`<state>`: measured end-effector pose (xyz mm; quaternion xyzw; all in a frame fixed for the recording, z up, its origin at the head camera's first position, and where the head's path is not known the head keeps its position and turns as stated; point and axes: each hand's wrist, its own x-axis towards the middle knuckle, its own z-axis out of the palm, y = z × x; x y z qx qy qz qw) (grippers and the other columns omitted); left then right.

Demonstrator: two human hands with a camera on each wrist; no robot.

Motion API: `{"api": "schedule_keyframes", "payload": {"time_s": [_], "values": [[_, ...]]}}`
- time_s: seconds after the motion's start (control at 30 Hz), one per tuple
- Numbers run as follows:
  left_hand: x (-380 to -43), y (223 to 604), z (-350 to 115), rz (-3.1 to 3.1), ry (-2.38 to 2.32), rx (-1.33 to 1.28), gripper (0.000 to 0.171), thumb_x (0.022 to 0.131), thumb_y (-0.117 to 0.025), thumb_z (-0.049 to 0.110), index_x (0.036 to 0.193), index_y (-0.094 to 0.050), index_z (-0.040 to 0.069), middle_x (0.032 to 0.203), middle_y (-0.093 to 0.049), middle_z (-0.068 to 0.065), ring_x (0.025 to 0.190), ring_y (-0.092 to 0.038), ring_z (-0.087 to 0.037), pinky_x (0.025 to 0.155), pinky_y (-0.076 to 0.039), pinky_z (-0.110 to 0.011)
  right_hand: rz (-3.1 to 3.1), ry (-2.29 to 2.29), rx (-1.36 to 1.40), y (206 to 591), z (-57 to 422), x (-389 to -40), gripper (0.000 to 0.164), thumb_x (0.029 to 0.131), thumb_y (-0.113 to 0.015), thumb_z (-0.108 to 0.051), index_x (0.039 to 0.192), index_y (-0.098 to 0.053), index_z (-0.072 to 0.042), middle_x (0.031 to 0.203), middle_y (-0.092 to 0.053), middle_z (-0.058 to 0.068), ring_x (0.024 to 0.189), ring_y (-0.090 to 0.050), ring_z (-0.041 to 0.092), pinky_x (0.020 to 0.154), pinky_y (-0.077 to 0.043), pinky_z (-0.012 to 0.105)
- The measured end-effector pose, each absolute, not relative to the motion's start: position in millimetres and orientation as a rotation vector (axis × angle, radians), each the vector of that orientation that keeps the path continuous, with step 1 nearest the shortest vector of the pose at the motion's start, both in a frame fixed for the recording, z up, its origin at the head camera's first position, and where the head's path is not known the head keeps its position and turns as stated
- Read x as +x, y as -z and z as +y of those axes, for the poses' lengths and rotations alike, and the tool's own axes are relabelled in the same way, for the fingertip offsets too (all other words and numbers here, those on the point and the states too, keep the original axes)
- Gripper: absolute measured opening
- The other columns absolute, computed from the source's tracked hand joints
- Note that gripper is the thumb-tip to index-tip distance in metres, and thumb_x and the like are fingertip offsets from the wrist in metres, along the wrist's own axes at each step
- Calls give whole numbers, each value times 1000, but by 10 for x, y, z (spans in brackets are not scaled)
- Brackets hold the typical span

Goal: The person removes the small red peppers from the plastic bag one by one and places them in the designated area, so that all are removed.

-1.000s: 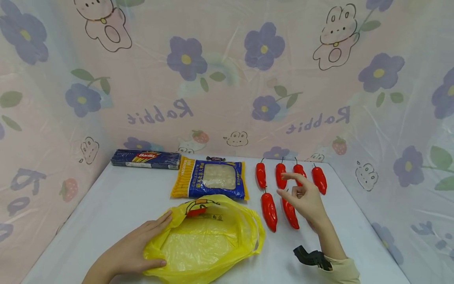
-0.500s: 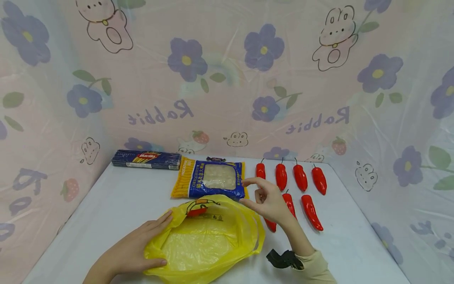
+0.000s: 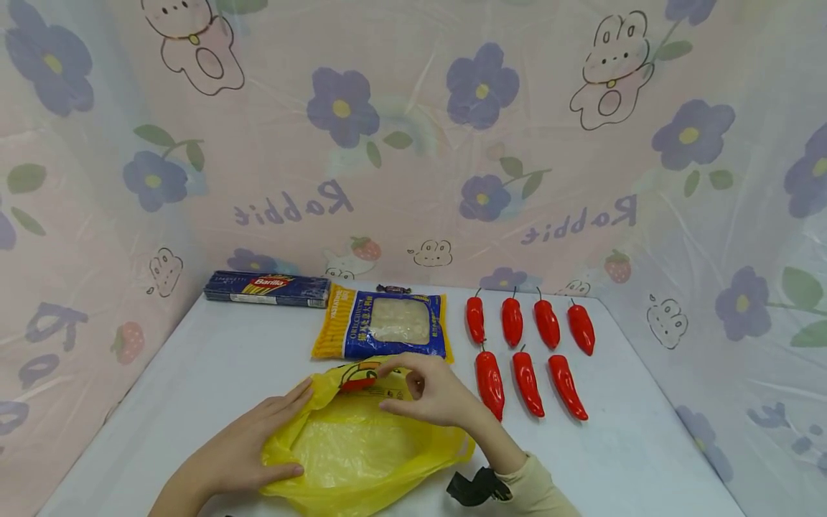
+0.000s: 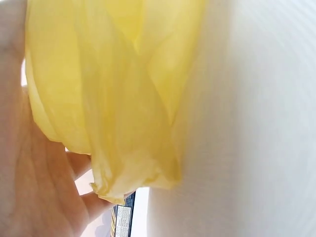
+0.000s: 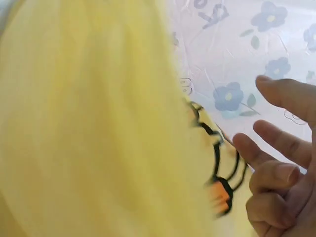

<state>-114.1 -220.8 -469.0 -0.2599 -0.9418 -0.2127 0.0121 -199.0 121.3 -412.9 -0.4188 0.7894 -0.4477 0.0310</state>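
Note:
A yellow plastic bag lies with its mouth agape at the table's front, a cartoon print on its far rim. My left hand holds its left side, thumb and fingers spread round the edge; in the left wrist view the yellow film drapes past the palm. At the bag's far right rim is my right hand, its thumb and index finger curved and apart with nothing visible between them. The right wrist view shows these fingers beside the print. Several red chili peppers lie in two rows farther right.
Behind the bag lies a blue and yellow pasta packet. A dark blue Barilla package is at the back left, and a small wrapped candy at the back edge. Patterned curtains enclose the white table.
My right hand has moved left from over the chili peppers to the bag's mouth, uncovering the front row of peppers. My left hand has stayed on the bag.

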Motion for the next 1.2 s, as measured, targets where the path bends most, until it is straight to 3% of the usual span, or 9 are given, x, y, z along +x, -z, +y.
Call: {"api": "schedule_keyframes", "payload": {"time_s": [0.1, 0.23, 0.43, 0.57, 0.67, 0.8, 0.9, 1.0, 1.2], "values": [[-1152, 4695, -2212, -2959, 676, -781, 100, 87, -71, 73, 166, -38, 21, 175, -28, 5, 140, -54, -25, 108, -53, -55, 2373, 1292, -1309, 4188, 1143, -1965, 40, 92, -85, -28, 128, -73, -14, 94, -69, 4, 50, -38, -1, 46, -35, 17], [-1171, 4709, -2220, -2985, 701, -732, 98, 89, -71, 71, 167, -37, 23, 175, -28, 5, 142, -53, -28, 109, -52, -57, 2400, 1136, -1306, 4262, 1051, -1966, 42, 92, -85, -30, 130, -73, -16, 94, -71, 8, 52, -40, -2, 50, -36, 16], [-1187, 4708, -2226, -2971, 682, -658, 93, 90, -76, 62, 166, -38, 24, 175, -28, 6, 143, -52, -31, 111, -50, -59, 2580, 932, -1294, 4378, 932, -2023, 51, 91, -86, -34, 136, -71, -16, 110, -76, 1, 59, -47, 1, 60, -42, 17], [-1190, 4697, -2232, -2950, 639, -630, 92, 90, -78, 59, 165, -40, 23, 174, -30, 4, 142, -53, -34, 110, -49, -63, 2677, 845, -1254, 4452, 867, -2067, 60, 90, -86, -38, 143, -65, -18, 132, -73, -3, 97, -68, 8, 91, -55, 25], [-1193, 4677, -2237, -2962, 625, -618, 92, 90, -76, 62, 166, -40, 24, 174, -33, 2, 140, -52, -36, 108, -49, -66, 2702, 838, -1207, 4507, 831, -2102, 65, 89, -86, -41, 145, -63, -16, 137, -71, -1, 124, -65, 16, 109, -52, 33], [-1196, 4659, -2233, -2977, 636, -604, 93, 89, -76, 63, 166, -40, 25, 172, -36, 1, 140, -52, -37, 108, -49, -67, 2708, 881, -1129, 4589, 803, -2149, 65, 88, -87, -43, 142, -66, -13, 131, -73, 0, 116, -67, 16, 104, -54, 31], [-1199, 4655, -2230, -2975, 645, -597, 93, 89, -77, 61, 166, -40, 24, 172, -36, 1, 140, -52, -37, 108, -49, -66, 2706, 908, -1072, 4643, 790, -2182, 61, 87, -88, -42, 138, -68, -13, 120, -75, 0, 99, -66, 12, 91, -56, 27], [-1198, 4657, -2230, -2974, 654, -600, 92, 89, -78, 60, 165, -41, 24, 172, -37, 1, 139, -53, -37, 107, -49, -66, 2698, 948, -1025, 4675, 777, -2207, 57, 88, -87, -40, 136, -69, -14, 116, -75, -1, 93, -62, 10, 84, -54, 24], [-1197, 4683, -2239, -2968, 674, -614, 93, 89, -76, 64, 165, -41, 23, 172, -36, 0, 139, -52, -37, 108, -49, -65, 2672, 1066, -933, 4699, 763, -2231, 44, 94, -83, -32, 133, -71, -16, 125, -75, -2, 112, -67, 9, 104, -55, 30]]}}
